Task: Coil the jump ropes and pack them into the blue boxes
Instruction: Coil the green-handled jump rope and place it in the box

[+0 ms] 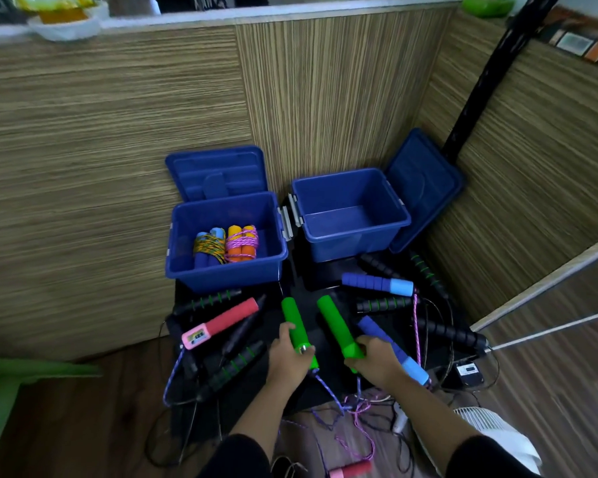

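Note:
My left hand (289, 357) grips one green jump-rope handle (295, 322) near its lower end. My right hand (373, 362) grips the matching green handle (335, 322). Both handles point up and away from me, and their purple cord (328, 391) trails down to the floor. The left blue box (187, 267) holds two coiled ropes: a blue-handled bundle (208, 250) and an orange-handled bundle (241, 244). Nothing lies in the right blue box (394, 219). Both lids are open behind the boxes.
Loose ropes lie on the black mat (290, 291): a pink handle with a counter (218, 324), blue handles (377, 282), several black handles with green rings (235, 367). Cords tangle on the wooden floor near me. Wood-grain panels enclose the corner. A white fan (480, 419) stands at the right.

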Available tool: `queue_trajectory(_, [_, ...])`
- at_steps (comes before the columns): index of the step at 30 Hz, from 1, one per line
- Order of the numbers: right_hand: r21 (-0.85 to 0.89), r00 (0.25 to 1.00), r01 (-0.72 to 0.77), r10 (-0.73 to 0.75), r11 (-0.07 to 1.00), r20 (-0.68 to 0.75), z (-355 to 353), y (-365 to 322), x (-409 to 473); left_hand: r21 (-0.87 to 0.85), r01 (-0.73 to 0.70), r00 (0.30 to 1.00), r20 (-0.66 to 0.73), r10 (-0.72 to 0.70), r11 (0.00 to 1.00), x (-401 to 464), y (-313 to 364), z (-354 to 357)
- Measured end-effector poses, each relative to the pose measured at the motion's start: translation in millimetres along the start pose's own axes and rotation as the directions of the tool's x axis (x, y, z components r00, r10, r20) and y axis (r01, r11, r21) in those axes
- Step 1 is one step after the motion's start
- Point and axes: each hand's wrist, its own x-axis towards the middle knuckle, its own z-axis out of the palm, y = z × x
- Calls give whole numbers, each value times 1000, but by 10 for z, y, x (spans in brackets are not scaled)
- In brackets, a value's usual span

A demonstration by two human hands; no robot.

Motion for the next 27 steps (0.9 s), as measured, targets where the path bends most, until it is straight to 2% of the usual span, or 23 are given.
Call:
queue_trajectory(3, [64,1000,18,-18,998,6,100,-81,57,-62,17,999,35,-15,998,112,-182,214])
queue_trajectory(6, [108,999,36,-37,993,3,153,-133,91,-29,-32,999,42,33,999,-176,136,149])
queue_trajectory(9, [136,997,77,-79,988,12,147,-167,111,75,-66,997,39,63,995,-219,209,147])
queue_trajectory(12, [164,992,101,-112,981,53,133,-168,101,55,-23,998,62,20,998,-171,165,143])
queue_trajectory(19, [70,965,236,-242,969,99,85,-131,21,-46,-59,997,55,61,997,-139,122,119])
queue_trajectory(21, [36,961,250,-253,968,113,95,-121,28,15,-103,992,69,101,995,-148,127,93])
queue_trajectory(22, [1,956,269,-267,963,120,96,-117,37,151,-169,984,76,159,974,-152,166,44])
queue_trajectory(23, [-42,947,302,-294,953,130,92,-120,52,349,-250,968,91,233,903,-151,217,-15])
queue_trajectory(25, [-130,930,344,-319,930,183,61,-118,73,661,-382,916,177,361,646,-114,285,-146])
queue_trajectory(27, [-199,929,334,-287,921,232,33,-84,97,739,-507,847,330,416,444,-37,308,-239])
